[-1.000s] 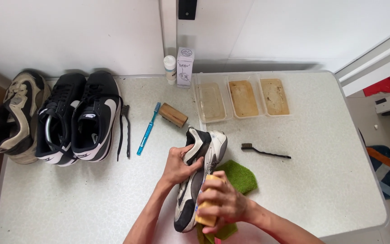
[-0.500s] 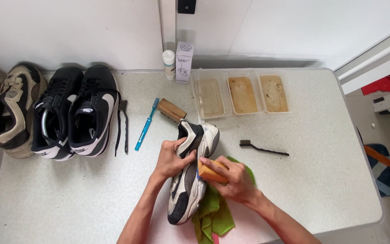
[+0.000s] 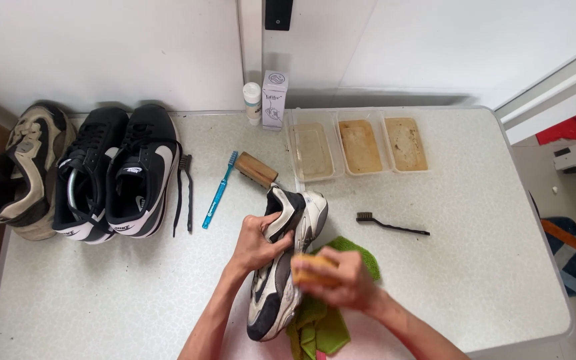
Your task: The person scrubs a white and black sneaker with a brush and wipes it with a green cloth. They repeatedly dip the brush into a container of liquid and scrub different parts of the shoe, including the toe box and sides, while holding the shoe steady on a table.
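A worn white and black sneaker (image 3: 281,287) lies lengthwise near the table's front edge, on a green cloth (image 3: 325,327). My left hand (image 3: 258,241) grips its upper part around the collar and tongue. My right hand (image 3: 338,279) is closed on a yellow-orange sponge (image 3: 309,268) and presses it against the sneaker's right side, about halfway along. The sponge is partly hidden by my fingers and slightly blurred.
Two black and white sneakers (image 3: 118,173) and a beige one (image 3: 18,170) stand at the left. A blue toothbrush (image 3: 219,190), wooden brush (image 3: 256,168), black thin brush (image 3: 391,225), three plastic tubs (image 3: 358,145), a small bottle (image 3: 253,102) and box (image 3: 274,100) lie behind.
My right hand with the sponge slid up the sneaker's side from near the toe, then back down to the middle. The left hand kept its grip on the shoe.
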